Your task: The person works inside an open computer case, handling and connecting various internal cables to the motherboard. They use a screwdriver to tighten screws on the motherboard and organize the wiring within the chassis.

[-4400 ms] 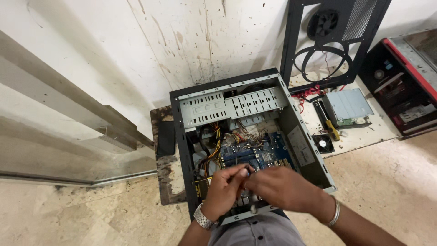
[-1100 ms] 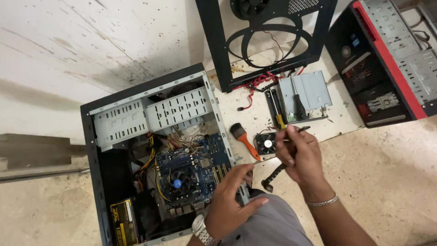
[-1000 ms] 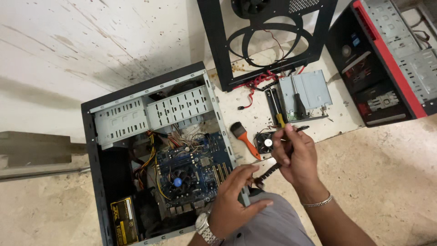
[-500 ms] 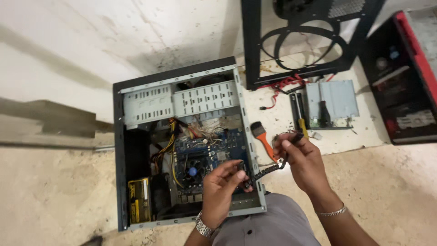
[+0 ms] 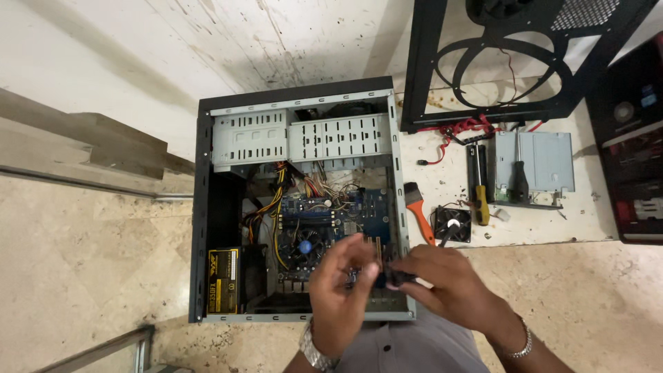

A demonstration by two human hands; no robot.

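Note:
An open black computer case [image 5: 200,207] lies flat on the floor, showing a blue motherboard [image 5: 324,207] with a round cooler, yellow cables and a power supply [image 5: 224,280]. Both my hands hover over its lower right corner. My right hand [image 5: 449,287] grips a small black tool [image 5: 399,278] that points left. My left hand [image 5: 338,297] is raised beside it with its blurred fingertips meeting the tool's tip. Whether it pinches anything is unclear. A watch is on my left wrist and a bracelet on my right.
On a white sheet [image 5: 552,224] to the right lie an orange-handled brush [image 5: 418,207], a small fan [image 5: 452,224], a yellow-handled screwdriver [image 5: 480,200], a black-handled screwdriver [image 5: 518,179] on a metal drive [image 5: 545,159], and red cables [image 5: 463,128]. A black side panel [image 5: 511,62] leans on the wall. Another case [image 5: 635,152] stands far right.
My right hand took the black tool from near the fan and carried it left to the case. My left hand rose from the motherboard to meet it. The view shifted right.

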